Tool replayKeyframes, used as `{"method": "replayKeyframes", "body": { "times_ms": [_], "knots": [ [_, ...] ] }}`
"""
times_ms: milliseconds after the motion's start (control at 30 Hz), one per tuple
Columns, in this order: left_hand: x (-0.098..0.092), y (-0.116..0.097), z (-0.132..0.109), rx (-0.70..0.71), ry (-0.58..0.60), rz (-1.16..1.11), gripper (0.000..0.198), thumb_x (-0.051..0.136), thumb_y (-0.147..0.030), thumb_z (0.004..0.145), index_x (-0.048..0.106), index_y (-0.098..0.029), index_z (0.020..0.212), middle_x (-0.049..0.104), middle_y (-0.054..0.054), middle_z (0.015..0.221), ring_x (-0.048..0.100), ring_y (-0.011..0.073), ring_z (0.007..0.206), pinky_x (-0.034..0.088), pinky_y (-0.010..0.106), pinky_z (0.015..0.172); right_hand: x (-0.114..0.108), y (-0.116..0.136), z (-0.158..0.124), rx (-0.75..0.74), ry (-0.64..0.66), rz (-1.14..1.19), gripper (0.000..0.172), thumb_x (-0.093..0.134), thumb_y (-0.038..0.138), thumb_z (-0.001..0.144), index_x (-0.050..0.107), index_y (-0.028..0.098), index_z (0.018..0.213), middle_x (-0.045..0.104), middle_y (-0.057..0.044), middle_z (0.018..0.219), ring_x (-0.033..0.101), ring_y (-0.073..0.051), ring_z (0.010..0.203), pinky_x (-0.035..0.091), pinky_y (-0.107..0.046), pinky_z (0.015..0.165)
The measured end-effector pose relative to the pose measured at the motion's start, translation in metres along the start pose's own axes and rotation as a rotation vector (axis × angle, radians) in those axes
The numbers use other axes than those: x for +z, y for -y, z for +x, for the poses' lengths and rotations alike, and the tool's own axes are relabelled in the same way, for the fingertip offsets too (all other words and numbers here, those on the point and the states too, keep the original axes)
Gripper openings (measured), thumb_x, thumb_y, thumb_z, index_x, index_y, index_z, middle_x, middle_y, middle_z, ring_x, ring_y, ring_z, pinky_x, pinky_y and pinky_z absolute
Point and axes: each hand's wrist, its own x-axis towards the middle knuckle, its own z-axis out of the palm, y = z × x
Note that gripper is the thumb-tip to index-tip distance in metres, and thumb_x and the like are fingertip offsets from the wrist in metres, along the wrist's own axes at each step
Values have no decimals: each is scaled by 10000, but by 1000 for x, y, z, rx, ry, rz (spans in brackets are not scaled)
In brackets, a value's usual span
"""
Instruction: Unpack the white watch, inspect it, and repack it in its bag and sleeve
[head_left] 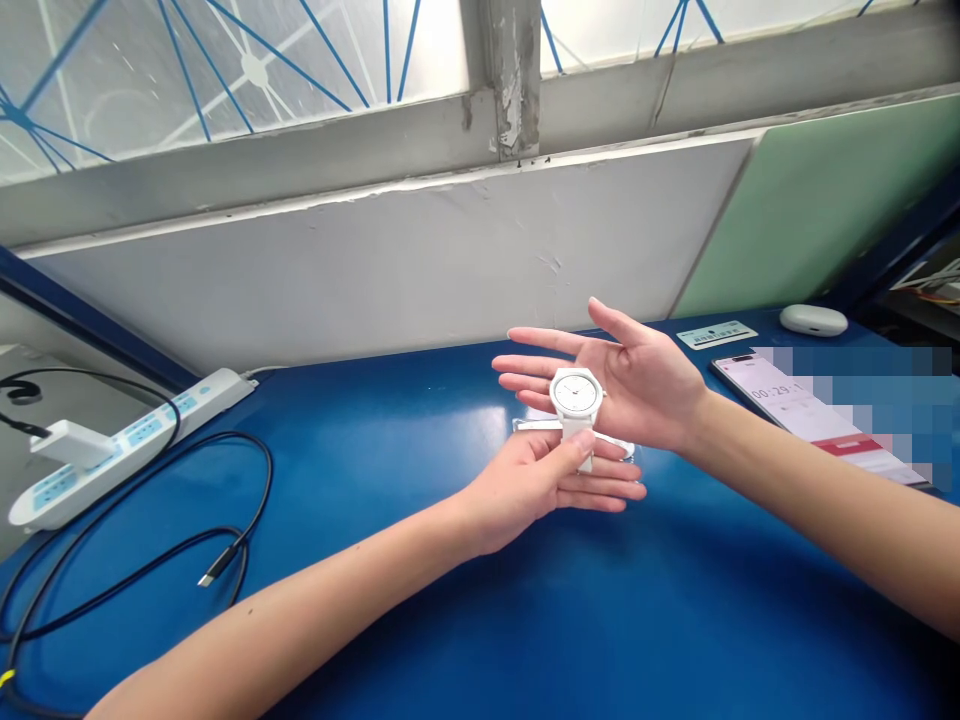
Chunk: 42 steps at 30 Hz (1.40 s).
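A white wristwatch (576, 393) with a round pale dial is held above the blue table by my left hand (536, 475). The thumb presses on its white strap, while the other fingers stretch out underneath. Just behind the watch, my right hand (626, 380) lies palm up with its fingers spread and its thumb raised. The watch case overlaps the fingers of that hand; whether it touches them I cannot tell. Below both hands a white item in clear wrapping (534, 425) rests on the table, mostly hidden.
At the left, a white power strip (135, 440) holds a white plug adapter (73, 443), and a black cable (259, 520) lies coiled. To the right are a phone (806, 410) showing a timer, a small card (716, 334) and a white oval case (814, 320). A wall (420, 270) stands behind.
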Motion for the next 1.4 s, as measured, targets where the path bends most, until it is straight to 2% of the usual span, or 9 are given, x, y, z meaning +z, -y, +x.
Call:
{"method": "replayKeyframes", "body": {
  "times_ms": [500, 667, 767, 867, 933, 1000, 1100, 1233, 1400],
  "knots": [
    [-1, -8, -1, -31, -32, -60, 379, 678, -437, 926, 712, -69, 1006, 758, 200, 1031, 755, 282, 945, 571, 404, 905, -10, 4, 2, -1, -40, -2, 610, 373, 633, 941, 583, 161, 1265, 657, -185, 1342, 606, -325, 1260, 402, -544, 1114],
    [-4, -17, 0, 22, -27, -9, 373, 665, -431, 936, 686, -86, 1078, 741, 194, 1103, 729, 283, 1029, 549, 405, 949, -7, 11, -1, -107, -155, -157, 471, 471, 536, 942, 640, 194, 1219, 686, -151, 1303, 607, -329, 1254, 432, -545, 1104],
    [-9, -24, -2, 167, -107, 248, 354, 585, -443, 975, 667, -108, 1053, 749, 157, 1037, 737, 259, 964, 560, 384, 894, -5, 13, -8, -232, -194, -288, 354, 519, 444, 946, 683, 238, 1182, 716, -104, 1262, 602, -315, 1259, 423, -548, 1112],
    [-19, -26, -5, 436, -304, 826, 286, 483, -365, 1013, 662, -148, 958, 735, 88, 878, 715, 206, 811, 540, 323, 782, -6, 8, -25, -339, -209, -501, 292, 584, 400, 930, 716, 268, 1154, 707, -63, 1280, 607, -313, 1247, 430, -543, 1109],
    [-26, -24, -6, 582, -322, 1206, 248, 457, -291, 1004, 667, -161, 983, 723, 85, 890, 687, 207, 800, 512, 318, 750, -8, 1, -41, -400, -271, -698, 291, 626, 379, 917, 709, 326, 1191, 682, -26, 1324, 594, -307, 1262, 453, -521, 1098],
    [-31, -21, -6, 668, -273, 1413, 275, 423, -243, 999, 648, -138, 1116, 728, 129, 1002, 688, 244, 893, 506, 346, 790, -13, -9, -57, -440, -318, -899, 366, 647, 351, 913, 662, 360, 1279, 665, -22, 1345, 616, -304, 1224, 513, -502, 1035],
    [-31, -13, -3, 689, -199, 1583, 314, 393, -230, 994, 656, -117, 1122, 737, 162, 1037, 698, 285, 945, 504, 395, 846, -25, -23, -73, -492, -298, -1122, 423, 659, 317, 915, 624, 366, 1334, 682, -40, 1300, 671, -281, 1101, 563, -467, 953],
    [-25, -5, 2, 667, -151, 1642, 315, 398, -240, 997, 673, -134, 1110, 741, 164, 1079, 697, 296, 996, 491, 442, 924, -40, -35, -76, -623, -251, -1204, 325, 664, 267, 912, 700, 345, 1225, 718, -47, 1222, 657, -277, 1140, 541, -451, 990],
    [-25, 1, 5, 667, -162, 1661, 293, 426, -256, 1002, 673, -172, 1136, 743, 136, 1108, 680, 289, 1060, 481, 446, 961, -44, -38, -74, -572, -279, -1193, 280, 699, 350, 878, 739, 306, 1151, 735, -77, 1177, 689, -294, 1079, 598, -459, 900]
  ]
}}
